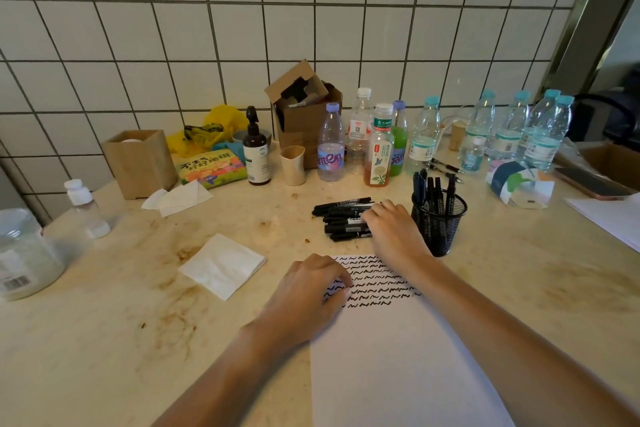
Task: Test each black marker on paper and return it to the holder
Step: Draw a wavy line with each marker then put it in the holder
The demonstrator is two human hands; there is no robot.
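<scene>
right hand (393,229) covers marker pile (341,218) right ends, grip unreadable | left hand (311,288) hides paper (398,357) top-left corner, some squiggles | paper cut by bottom edge | jar (24,256) cut at left edge | phone (592,182) partly cut off right

One head-worn wide-angle view looks forward and down, close over the countertop (104,340) toward the tiled wall (242,28).

Left hand (308,291) knuckles down, fingers curled – right hand (391,225) reaching forward, fingers bent.
</scene>
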